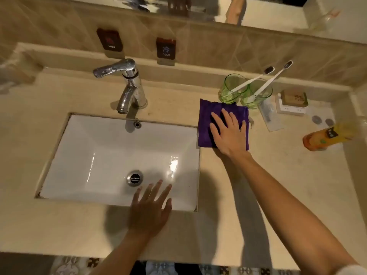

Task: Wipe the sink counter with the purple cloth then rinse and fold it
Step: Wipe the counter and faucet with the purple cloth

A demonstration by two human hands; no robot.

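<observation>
The purple cloth [206, 124] lies flat and folded square on the beige counter [278, 175], just right of the white sink basin [99, 155]. My right hand [228, 133] presses palm-down on the cloth, fingers spread, covering its right half. My left hand [151, 209] hovers over the basin's front rim with fingers apart, holding nothing. The chrome faucet [129, 86] stands behind the basin; no water runs from it.
Two green glasses [232, 90] with toothbrushes stand right behind the cloth, touching its far edge. A wrapped packet [270, 116], a small soap box [292, 102] and an orange bottle [325, 137] lie to the right. A tiled ledge and wall run behind.
</observation>
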